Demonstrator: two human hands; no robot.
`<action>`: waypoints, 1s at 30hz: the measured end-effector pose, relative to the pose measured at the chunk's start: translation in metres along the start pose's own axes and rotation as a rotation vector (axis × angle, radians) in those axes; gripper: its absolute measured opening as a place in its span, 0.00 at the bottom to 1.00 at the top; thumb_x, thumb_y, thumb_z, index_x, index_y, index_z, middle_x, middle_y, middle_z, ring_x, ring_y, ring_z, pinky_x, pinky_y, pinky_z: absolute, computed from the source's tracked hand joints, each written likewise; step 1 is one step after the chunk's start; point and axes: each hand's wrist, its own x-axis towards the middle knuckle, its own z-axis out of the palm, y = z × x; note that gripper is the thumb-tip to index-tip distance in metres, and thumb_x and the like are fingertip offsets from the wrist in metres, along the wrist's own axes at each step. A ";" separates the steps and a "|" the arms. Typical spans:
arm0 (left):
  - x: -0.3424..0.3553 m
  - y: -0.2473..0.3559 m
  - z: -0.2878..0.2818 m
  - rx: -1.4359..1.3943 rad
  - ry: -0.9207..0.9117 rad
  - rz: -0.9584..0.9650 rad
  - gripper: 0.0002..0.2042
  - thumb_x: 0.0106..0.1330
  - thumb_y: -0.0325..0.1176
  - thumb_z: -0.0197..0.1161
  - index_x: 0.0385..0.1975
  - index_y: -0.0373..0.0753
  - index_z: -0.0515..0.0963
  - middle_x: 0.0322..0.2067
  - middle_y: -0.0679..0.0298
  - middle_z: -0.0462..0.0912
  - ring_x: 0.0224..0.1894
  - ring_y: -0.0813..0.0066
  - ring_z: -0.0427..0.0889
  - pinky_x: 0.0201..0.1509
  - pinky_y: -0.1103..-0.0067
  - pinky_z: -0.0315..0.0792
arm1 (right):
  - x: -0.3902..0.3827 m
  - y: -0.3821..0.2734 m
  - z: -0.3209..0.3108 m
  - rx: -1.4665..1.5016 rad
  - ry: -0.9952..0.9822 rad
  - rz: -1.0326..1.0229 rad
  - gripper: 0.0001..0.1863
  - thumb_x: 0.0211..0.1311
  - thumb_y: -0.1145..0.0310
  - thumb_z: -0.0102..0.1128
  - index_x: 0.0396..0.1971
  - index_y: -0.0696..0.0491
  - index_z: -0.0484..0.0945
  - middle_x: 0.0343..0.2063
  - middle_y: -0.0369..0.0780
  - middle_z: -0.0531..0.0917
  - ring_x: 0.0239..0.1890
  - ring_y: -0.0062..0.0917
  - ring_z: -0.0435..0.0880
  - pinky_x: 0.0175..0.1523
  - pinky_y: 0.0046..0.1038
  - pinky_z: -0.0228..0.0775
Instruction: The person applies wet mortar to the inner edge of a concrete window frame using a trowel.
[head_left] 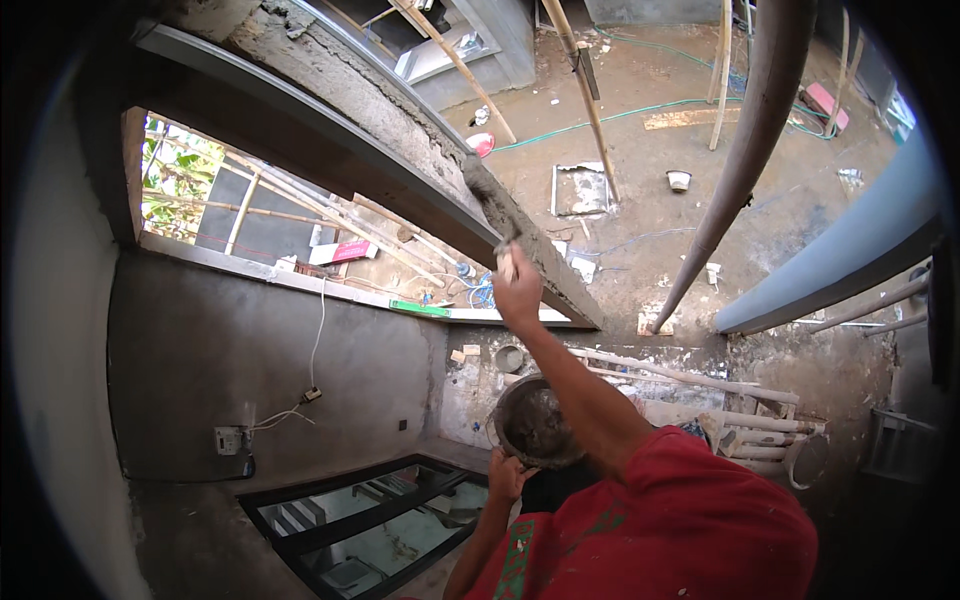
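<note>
Green, illegible print on red shirt, left fingers on mortar bucket.

No words clearly legible. Green letter-like print seen on red shirt. Pale marks carried by red-and-white box beyond window opening; too small to be made out.

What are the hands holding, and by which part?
Left hand: the grey bucket, by its near rim. Right hand: too small and blurred to tell.
</note>
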 end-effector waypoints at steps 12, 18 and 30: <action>0.011 -0.001 0.000 0.033 -0.005 0.003 0.15 0.57 0.18 0.48 0.42 0.43 0.61 0.38 0.59 0.73 0.37 0.64 0.80 0.40 0.55 0.82 | -0.110 0.030 -0.245 -0.699 -0.721 0.208 0.20 0.57 0.61 0.60 0.48 0.53 0.75 0.37 0.52 0.82 0.39 0.46 0.82 0.43 0.38 0.73; 0.019 0.008 0.021 0.084 -0.051 -0.053 0.15 0.56 0.17 0.47 0.41 0.44 0.62 0.37 0.62 0.72 0.36 0.70 0.78 0.37 0.62 0.81 | -0.094 0.003 -0.261 -1.278 -1.089 -0.006 0.17 0.59 0.57 0.58 0.42 0.52 0.77 0.31 0.49 0.83 0.35 0.45 0.83 0.39 0.45 0.74; 0.042 0.047 -0.003 0.131 -0.155 -0.002 0.15 0.56 0.18 0.48 0.42 0.42 0.63 0.40 0.60 0.78 0.36 0.71 0.83 0.33 0.70 0.81 | -0.121 0.051 -0.154 -1.365 -1.576 0.168 0.17 0.52 0.62 0.53 0.30 0.60 0.82 0.31 0.55 0.83 0.35 0.48 0.84 0.40 0.44 0.77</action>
